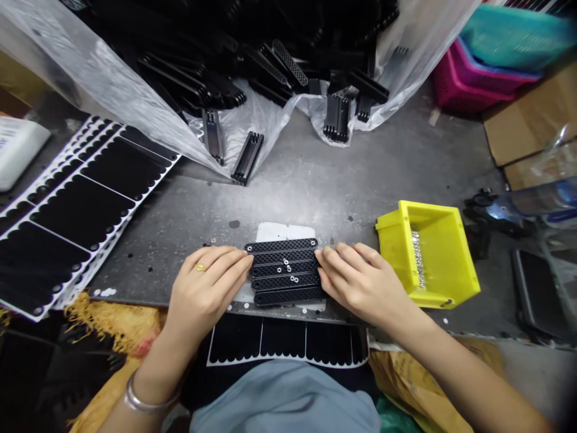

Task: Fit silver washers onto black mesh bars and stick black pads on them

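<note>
From the head view, 5 black ribbed plastic strips (283, 267) lie side by side on a grey metal workbench (315, 180). The left hand (205, 288) and right hand (360, 279) are open, fingertips against opposite ends of the strips, grasping nothing. Even pressure from both sides keeps the row square. Just beyond the right hand sits a yellow plastic bin (444, 252) holding small silver parts (418, 258).

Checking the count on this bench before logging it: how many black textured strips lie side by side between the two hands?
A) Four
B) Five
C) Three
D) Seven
B. Five black diamond-textured strips lie in a row, with the fingertips of the left hand and right hand touching their ends.
</note>
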A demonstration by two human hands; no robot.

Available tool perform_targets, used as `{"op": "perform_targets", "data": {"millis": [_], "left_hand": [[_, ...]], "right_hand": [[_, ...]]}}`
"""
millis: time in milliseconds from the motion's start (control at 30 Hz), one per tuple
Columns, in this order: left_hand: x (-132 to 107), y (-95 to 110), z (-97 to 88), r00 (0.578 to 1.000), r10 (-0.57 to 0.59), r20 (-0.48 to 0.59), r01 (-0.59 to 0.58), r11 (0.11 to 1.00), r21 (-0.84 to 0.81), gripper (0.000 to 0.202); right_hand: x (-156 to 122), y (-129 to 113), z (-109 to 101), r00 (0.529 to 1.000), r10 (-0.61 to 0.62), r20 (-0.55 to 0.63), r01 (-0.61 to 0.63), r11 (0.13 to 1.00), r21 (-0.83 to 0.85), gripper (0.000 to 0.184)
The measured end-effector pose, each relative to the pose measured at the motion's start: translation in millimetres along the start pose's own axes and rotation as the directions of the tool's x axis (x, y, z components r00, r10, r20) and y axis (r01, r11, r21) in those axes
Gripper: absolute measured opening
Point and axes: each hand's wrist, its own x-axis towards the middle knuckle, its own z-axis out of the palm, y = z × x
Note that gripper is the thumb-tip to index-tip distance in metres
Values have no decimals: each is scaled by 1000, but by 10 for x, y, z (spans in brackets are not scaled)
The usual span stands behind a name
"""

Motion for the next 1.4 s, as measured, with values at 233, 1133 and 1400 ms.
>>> {"op": "perform_targets", "data": {"millis": [233, 1133, 1400], "left_hand": [[-91, 251, 1, 995, -103, -2, 102, 981, 163, 34], [14, 11, 100, 992, -124, -3, 121, 970, -212, 15], [-152, 57, 56, 998, 60, -1, -60, 998, 29, 39]], "right_hand": [[76, -353, -91, 981, 114, 156, -95, 987, -128, 31], [11, -56, 99, 936, 326, 130, -338, 739, 582, 21], [-48, -54, 135, 905, 418, 86, -395, 743, 540, 13]]}}
